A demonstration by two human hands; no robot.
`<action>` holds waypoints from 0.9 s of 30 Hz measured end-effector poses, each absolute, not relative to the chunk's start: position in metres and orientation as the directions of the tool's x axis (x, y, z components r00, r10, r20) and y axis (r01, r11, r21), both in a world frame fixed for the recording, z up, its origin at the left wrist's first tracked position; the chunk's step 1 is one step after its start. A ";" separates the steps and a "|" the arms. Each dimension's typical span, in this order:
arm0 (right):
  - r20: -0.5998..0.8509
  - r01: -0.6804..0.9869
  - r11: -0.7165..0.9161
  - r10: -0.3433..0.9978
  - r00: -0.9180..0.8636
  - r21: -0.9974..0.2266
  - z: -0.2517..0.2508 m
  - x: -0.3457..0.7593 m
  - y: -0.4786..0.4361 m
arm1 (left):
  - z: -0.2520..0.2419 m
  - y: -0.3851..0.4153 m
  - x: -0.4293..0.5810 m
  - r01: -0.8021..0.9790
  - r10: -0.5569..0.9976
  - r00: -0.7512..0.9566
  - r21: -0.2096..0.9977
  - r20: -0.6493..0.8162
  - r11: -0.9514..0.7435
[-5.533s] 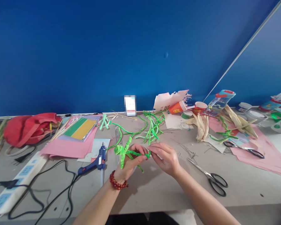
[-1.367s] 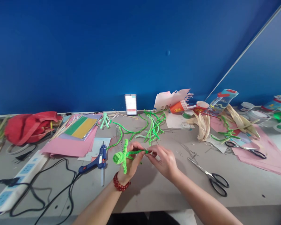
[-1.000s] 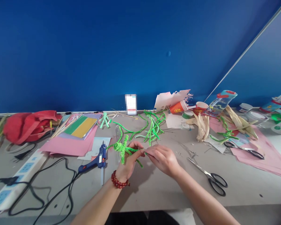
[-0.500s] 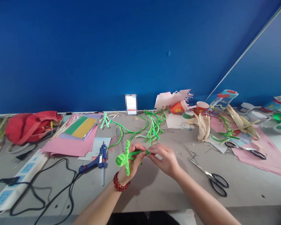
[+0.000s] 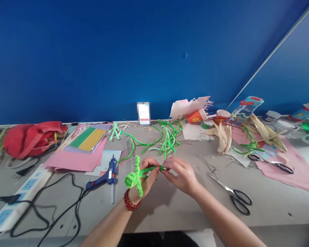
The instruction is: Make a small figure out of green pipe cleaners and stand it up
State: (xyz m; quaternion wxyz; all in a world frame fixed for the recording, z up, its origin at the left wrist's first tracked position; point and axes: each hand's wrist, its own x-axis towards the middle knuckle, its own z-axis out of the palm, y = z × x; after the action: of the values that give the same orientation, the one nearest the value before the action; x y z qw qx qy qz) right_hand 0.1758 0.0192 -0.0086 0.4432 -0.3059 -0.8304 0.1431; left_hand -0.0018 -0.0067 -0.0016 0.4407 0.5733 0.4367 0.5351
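Note:
A green pipe-cleaner figure (image 5: 132,179) with a coiled round end and short side arms lies across my left hand (image 5: 148,175). My left fingers are closed on its darker green stem, and a red bead bracelet circles that wrist. My right hand (image 5: 181,174) pinches the stem's far end, its fingertips almost touching those of the left. What exactly the right fingertips grip is partly hidden. Just beyond the hands lies a tangle of green pipe cleaners (image 5: 167,135). A clear ruler (image 5: 131,154) lies behind the figure.
Left stand a blue glue gun (image 5: 109,176), a white power strip (image 5: 23,192) with black cables, pink paper (image 5: 77,161) and a red cloth bag (image 5: 33,139). Black-handled scissors (image 5: 231,192) lie right, with corn husks (image 5: 223,139) and red paper cups (image 5: 197,116) behind. A phone (image 5: 144,114) leans against the blue wall.
The figure's coiled end has tipped slightly left and down, turning more toward me. Both hands keep their pinch at nearly the same spot.

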 end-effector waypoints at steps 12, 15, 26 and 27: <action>0.686 0.276 0.781 0.624 -0.373 -0.560 -0.006 0.175 0.021 | 0.001 -0.005 -0.003 -0.022 0.969 0.099 0.974 0.228 -0.227; 0.698 0.294 0.789 0.614 -0.369 -0.539 -0.007 0.175 0.020 | -0.001 -0.004 -0.002 -0.030 0.973 0.068 0.975 0.222 -0.220; 0.724 0.356 0.821 0.565 -0.394 -0.447 -0.003 0.174 0.020 | -0.008 -0.003 -0.004 0.077 0.961 0.045 0.958 0.274 -0.277; 0.726 0.357 0.823 0.561 -0.397 -0.441 -0.002 0.175 0.020 | -0.007 -0.003 -0.004 0.095 0.957 0.037 0.952 0.288 -0.291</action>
State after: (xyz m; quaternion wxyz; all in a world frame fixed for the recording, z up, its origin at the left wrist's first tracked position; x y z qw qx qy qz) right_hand 0.1746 0.0197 -0.0025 0.4739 -0.2771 -0.8289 0.1076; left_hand -0.0041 -0.0029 -0.0071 0.4015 0.5978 0.4399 0.5365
